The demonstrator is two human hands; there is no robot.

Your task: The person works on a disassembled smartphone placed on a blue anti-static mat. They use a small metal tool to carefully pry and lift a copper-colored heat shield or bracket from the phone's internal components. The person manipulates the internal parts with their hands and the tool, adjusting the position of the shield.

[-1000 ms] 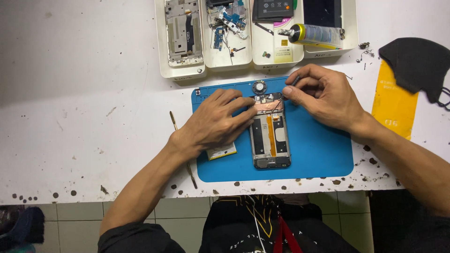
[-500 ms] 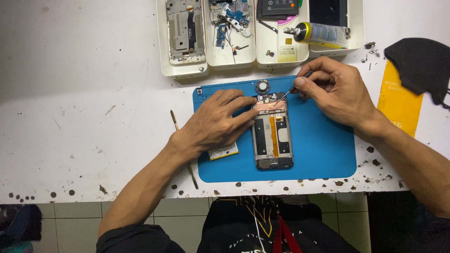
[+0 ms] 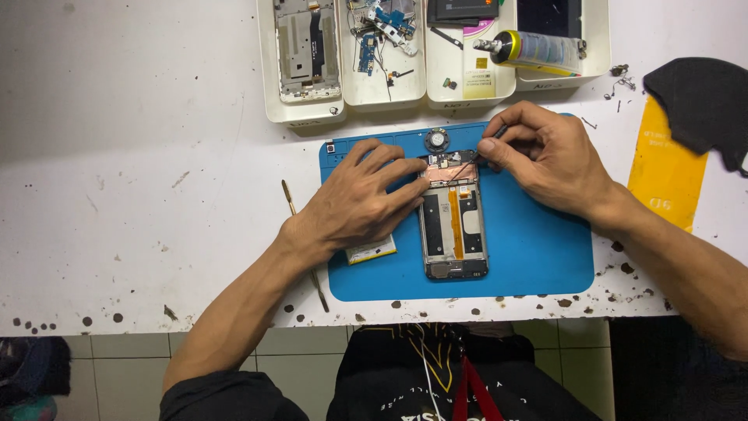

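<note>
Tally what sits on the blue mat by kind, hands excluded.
Opened phone frame: 1
Round speaker part: 1
Small square chip: 1
Flat battery-like pack, partly under the left hand: 1
Total: 4
The thin tool in the right hand is not counted.

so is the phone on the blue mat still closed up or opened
Opened. The phone lies flat on the blue mat with its back cover off, showing the inner frame, an orange flex strip and a copper-coloured board at its top end.

4 white trays (image 3: pixel 304 113) behind mat; yellow-capped tube (image 3: pixel 534 48); black cloth (image 3: pixel 697 101); yellow card (image 3: pixel 662 168).
</note>
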